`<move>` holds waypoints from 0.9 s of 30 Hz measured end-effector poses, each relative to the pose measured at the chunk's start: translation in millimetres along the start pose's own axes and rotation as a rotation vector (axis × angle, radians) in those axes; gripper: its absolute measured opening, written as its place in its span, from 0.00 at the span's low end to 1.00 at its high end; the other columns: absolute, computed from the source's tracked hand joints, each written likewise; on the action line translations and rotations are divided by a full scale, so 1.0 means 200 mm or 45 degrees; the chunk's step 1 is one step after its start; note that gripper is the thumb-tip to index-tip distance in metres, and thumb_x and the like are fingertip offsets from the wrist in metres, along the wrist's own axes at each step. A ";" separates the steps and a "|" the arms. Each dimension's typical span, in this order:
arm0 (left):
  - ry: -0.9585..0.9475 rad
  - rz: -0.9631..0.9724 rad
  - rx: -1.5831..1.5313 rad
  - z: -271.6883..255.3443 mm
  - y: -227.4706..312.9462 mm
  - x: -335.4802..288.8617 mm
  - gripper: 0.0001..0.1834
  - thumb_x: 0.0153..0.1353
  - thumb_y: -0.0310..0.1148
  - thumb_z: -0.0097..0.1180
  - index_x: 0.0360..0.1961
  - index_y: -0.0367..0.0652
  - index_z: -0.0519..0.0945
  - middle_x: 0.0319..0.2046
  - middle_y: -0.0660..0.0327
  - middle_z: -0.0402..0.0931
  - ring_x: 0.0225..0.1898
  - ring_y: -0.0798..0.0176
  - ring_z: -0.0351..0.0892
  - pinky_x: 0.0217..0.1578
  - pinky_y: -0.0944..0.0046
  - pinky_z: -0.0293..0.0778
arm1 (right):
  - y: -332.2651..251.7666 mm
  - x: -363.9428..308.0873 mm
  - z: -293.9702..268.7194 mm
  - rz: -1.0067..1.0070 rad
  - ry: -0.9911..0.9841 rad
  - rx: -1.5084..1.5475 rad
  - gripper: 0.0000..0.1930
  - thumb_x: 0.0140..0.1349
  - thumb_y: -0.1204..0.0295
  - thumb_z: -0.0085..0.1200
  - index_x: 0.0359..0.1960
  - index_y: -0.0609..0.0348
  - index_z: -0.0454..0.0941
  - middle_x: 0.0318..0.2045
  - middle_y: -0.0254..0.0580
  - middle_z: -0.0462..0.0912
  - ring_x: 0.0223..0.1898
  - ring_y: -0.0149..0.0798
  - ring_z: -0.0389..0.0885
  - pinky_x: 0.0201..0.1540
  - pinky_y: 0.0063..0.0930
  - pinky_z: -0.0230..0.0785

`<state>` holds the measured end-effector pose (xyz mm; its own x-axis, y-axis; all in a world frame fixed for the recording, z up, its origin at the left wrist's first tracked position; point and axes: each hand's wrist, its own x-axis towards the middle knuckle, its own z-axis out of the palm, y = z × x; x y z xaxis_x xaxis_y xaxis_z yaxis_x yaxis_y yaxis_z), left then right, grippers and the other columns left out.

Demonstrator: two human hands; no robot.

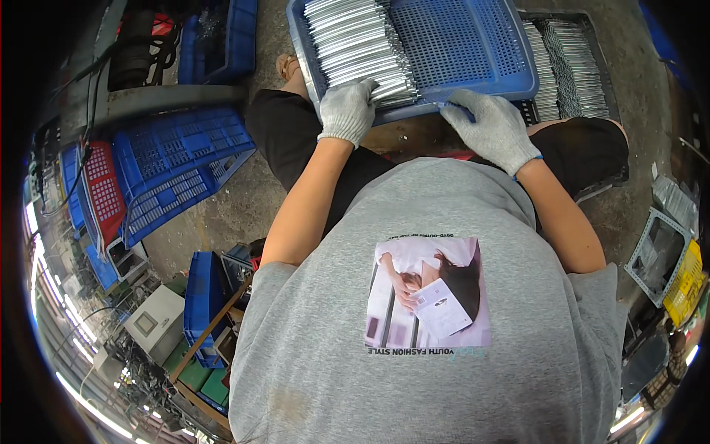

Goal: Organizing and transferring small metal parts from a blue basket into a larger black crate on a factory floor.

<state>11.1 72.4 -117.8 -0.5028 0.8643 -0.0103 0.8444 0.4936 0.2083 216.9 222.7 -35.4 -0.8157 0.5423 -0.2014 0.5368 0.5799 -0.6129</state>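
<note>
In front of my lap is a blue plastic crate (pixel 462 44) with a perforated floor. A dense row of shiny metal rods (pixel 359 48) lies stacked along its left side. Both my hands wear pale knitted gloves. At the crate's near left corner, my left hand (pixel 347 112) is closed over the rim, its fingertips against the nearest rods. My right hand (pixel 494 127) grips the near rim right of the rods, thumb and fingers closed around the edge. Part of each hand's grip is hidden by the glove itself.
A dark tray (pixel 599 63) holding more metal rods stands just right of the crate. On the left are a stack of blue crates (pixel 181 148) and a red basket (pixel 103 181). Another blue bin (pixel 218 41) sits far left, beyond a metal beam (pixel 170 96).
</note>
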 end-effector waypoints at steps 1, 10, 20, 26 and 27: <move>-0.021 0.003 0.007 -0.01 0.00 0.00 0.14 0.55 0.33 0.65 0.45 0.50 0.88 0.32 0.59 0.87 0.30 0.50 0.84 0.33 0.53 0.78 | 0.01 0.00 0.00 -0.006 -0.003 -0.022 0.14 0.67 0.61 0.56 0.42 0.56 0.88 0.28 0.43 0.88 0.22 0.45 0.83 0.30 0.37 0.74; -0.297 -0.190 -0.530 -0.27 0.01 -0.07 0.10 0.62 0.31 0.65 0.45 0.48 0.88 0.29 0.64 0.86 0.25 0.65 0.79 0.31 0.64 0.75 | -0.02 -0.02 -0.05 -0.152 0.036 -0.109 0.11 0.67 0.62 0.56 0.33 0.52 0.87 0.22 0.35 0.86 0.18 0.38 0.80 0.23 0.29 0.72; -0.276 -0.145 -0.914 -0.36 -0.01 -0.17 0.10 0.61 0.21 0.66 0.45 0.37 0.87 0.28 0.67 0.84 0.25 0.73 0.73 0.29 0.70 0.69 | -0.11 -0.04 -0.11 -0.274 -0.015 -0.129 0.10 0.64 0.64 0.61 0.36 0.55 0.90 0.23 0.37 0.87 0.18 0.38 0.80 0.23 0.31 0.70; -0.111 0.018 -0.934 -0.35 0.00 -0.19 0.06 0.57 0.29 0.70 0.34 0.41 0.86 0.20 0.65 0.79 0.18 0.66 0.68 0.24 0.64 0.67 | -0.11 -0.03 -0.10 -0.367 -0.018 -0.223 0.09 0.63 0.65 0.60 0.36 0.53 0.90 0.22 0.36 0.87 0.16 0.37 0.78 0.21 0.29 0.68; -0.080 0.066 -0.906 -0.34 0.00 -0.19 0.06 0.56 0.29 0.70 0.33 0.41 0.85 0.20 0.64 0.79 0.18 0.65 0.68 0.25 0.64 0.67 | -0.12 -0.03 -0.11 -0.336 -0.033 -0.235 0.09 0.63 0.66 0.60 0.36 0.53 0.90 0.22 0.36 0.87 0.16 0.36 0.77 0.21 0.29 0.68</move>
<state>18.0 32.9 -49.9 -0.4354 0.8996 -0.0352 0.5307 0.2880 0.7971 213.1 219.9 -2.2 -0.9358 0.3445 -0.0748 0.3344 0.8001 -0.4979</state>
